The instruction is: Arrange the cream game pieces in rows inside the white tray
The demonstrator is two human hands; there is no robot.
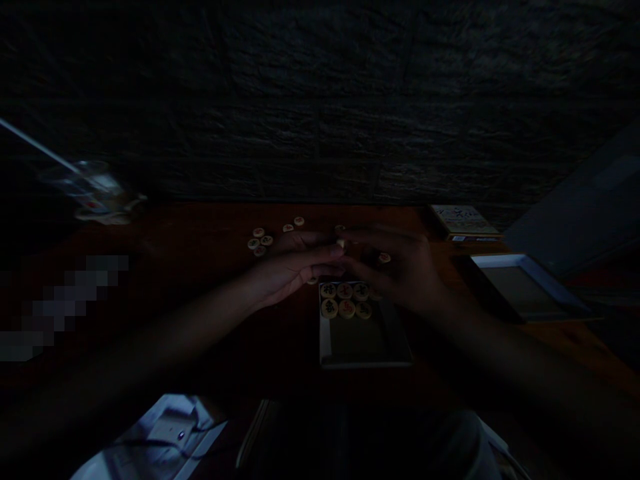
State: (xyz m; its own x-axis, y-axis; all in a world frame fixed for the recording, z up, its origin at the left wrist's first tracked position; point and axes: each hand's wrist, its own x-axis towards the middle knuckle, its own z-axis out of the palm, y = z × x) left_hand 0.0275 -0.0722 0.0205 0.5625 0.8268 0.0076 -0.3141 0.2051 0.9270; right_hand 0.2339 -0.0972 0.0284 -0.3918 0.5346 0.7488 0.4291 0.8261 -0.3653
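Gripping one round piece together, the left fingers and right fingers meet near the open box.

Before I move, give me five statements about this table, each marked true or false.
1. Your left hand and right hand meet at a pale disc. True.
2. Discs fill the whole box between your forearms. False: its near part is bare.
3. Loose discs lie on the table near the left hand. True.
4. The open tray on the right holds discs. False: none show in it.
5. The printed box lies farther from you than the open tray. True.
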